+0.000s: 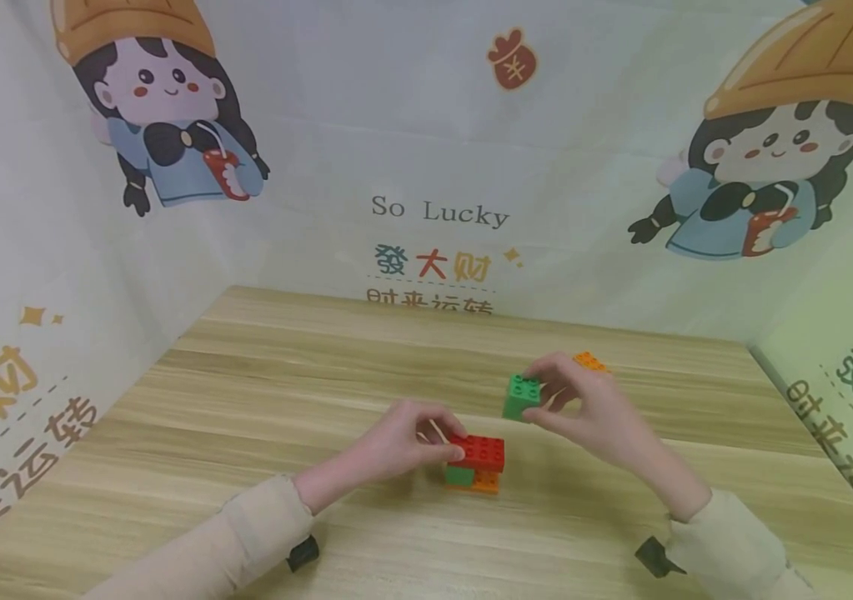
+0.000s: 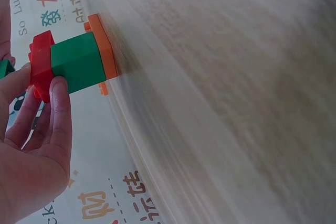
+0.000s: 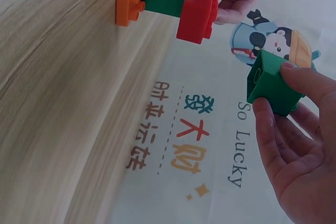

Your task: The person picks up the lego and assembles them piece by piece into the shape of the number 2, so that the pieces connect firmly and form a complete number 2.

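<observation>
A small stack stands on the wooden table: an orange brick at the bottom, a green brick on one part of it, and a red brick on top, overhanging the orange studs. My left hand pinches the red brick at its left end; in the left wrist view a fingertip also touches the green brick below. To the right of the stack and above the table, my right hand holds a second green brick between thumb and fingers, studs up. Its hollow underside shows in the right wrist view.
Another orange brick lies on the table behind the right hand, partly hidden by it. A printed cloth with cartoon figures and lettering hangs round the back and sides. Black pieces sit at both sleeve cuffs.
</observation>
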The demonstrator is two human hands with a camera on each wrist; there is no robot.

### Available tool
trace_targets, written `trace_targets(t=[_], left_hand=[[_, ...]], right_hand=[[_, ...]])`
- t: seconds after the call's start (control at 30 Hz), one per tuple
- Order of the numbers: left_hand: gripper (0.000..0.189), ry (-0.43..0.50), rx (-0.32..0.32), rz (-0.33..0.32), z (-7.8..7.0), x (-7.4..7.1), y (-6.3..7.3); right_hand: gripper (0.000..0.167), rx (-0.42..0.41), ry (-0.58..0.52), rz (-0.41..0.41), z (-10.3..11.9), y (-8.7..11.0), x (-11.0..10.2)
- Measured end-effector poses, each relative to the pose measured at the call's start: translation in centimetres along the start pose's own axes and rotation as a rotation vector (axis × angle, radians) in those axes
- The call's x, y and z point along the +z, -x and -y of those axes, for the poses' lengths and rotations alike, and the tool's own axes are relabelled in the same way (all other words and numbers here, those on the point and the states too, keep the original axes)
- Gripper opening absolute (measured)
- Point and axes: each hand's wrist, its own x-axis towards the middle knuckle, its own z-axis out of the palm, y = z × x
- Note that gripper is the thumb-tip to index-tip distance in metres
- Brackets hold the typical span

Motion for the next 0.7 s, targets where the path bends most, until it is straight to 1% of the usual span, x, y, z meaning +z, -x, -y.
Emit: trace_targets(t=[0.43, 0.7], left_hand=[[0.017, 0.000, -0.005, 0.004, 0.3, 0.0, 0.0], [0.016, 0.009, -0.001, 0.007, 0.0, 0.0, 0.0]], right_hand=[[0.041, -0.063, -0.049, -0.002, 0.6, -0.1, 1.1], [0.041, -0.084, -0.076, 0.024, 0.5, 0.0, 2.1]])
